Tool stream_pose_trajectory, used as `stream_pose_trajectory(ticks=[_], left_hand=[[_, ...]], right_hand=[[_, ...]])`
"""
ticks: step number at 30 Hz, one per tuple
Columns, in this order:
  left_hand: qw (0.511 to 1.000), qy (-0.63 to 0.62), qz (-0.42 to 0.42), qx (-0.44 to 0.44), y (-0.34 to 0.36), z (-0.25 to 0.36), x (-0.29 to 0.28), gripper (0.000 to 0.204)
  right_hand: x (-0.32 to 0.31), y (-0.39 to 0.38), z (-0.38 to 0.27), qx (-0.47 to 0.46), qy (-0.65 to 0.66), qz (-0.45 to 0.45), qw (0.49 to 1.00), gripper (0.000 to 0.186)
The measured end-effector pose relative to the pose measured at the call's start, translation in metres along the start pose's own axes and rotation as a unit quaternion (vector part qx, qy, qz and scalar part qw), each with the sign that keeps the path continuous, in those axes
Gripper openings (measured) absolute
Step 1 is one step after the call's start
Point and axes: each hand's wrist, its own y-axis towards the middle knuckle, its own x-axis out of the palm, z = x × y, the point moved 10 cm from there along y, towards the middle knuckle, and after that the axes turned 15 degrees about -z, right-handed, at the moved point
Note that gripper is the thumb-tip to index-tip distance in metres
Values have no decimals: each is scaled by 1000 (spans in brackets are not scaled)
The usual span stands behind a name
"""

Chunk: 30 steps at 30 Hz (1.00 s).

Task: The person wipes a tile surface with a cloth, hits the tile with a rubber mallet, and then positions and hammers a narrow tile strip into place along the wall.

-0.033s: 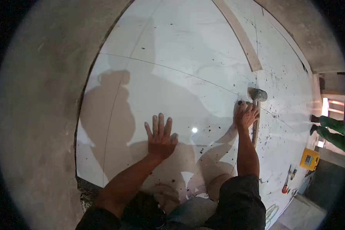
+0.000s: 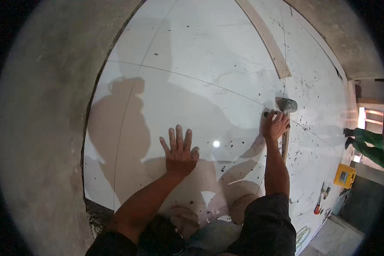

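My left hand (image 2: 180, 154) lies palm down on a large white floor tile (image 2: 192, 102), its fingers spread and nothing in them. Farther right, my right hand (image 2: 275, 126) also rests on the tiles, fingers stretched out and slightly bent. It lies against the wooden handle of a mallet (image 2: 287, 105), partly covering it; the dark, rounded head sits just beyond the fingertips. A small dark lump (image 2: 266, 114) shows at this hand's left edge, too small to name. My shadow falls across the tile.
A long wooden strip (image 2: 269, 45) lies ahead on the tiles. Dark crumbs are scattered about. To the right are a yellow case (image 2: 344, 176), a red-handled tool (image 2: 318, 205) and a person in green trousers (image 2: 369, 143). A grey wall (image 2: 42, 119) bounds the left.
My right hand has shifted slightly, its fingers a little straighter beside the mallet. The left hand stays flat in nearly the same place. The whole view has moved by a small amount.
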Motion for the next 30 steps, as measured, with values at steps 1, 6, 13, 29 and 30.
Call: stream_pose_trajectory(ticks=[1, 6, 13, 29, 30], left_hand=[[1000, 2, -4, 3, 6, 6, 1, 67], [999, 1, -32, -2, 12, 13, 17, 71], [985, -21, -135, -110, 15, -13, 29, 72], [985, -170, -18, -13, 8, -9, 35, 70], [987, -160, 36, 1, 4, -8, 30, 73]], right_hand=[[-3, 21, 3, 26, 23, -13, 999, 35], [-9, 134, 18, -67, 118, 81, 987, 37], [147, 308, 48, -84, 142, -208, 964, 76], [205, 331, 14, -120, 275, -377, 876, 26], [205, 324, 1, -98, 326, -391, 855, 27]])
